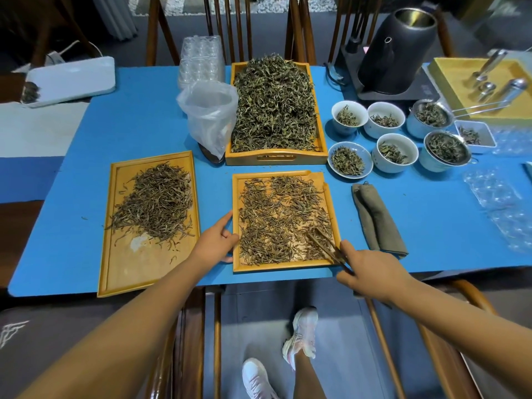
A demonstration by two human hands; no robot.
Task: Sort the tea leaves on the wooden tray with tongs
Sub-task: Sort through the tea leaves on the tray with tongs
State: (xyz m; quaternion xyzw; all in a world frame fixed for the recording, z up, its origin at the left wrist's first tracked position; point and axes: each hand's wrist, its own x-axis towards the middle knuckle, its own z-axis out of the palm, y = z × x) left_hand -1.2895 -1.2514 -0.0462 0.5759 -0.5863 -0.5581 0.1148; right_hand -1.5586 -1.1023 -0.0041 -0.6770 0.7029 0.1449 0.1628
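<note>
- The left hand (217,241) gripped the nine-o'clock edge of the square wooden tray (328,266) of scattered brown tea leaves (276,214), likely steadying it.
- The right hand (371,272) pinched thin dark wooden tongs (326,244), tips among leaves at five o'clock, probably to pick.

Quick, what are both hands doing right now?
Left hand: grips the wooden tray edge.
Right hand: holds the tongs.
</note>
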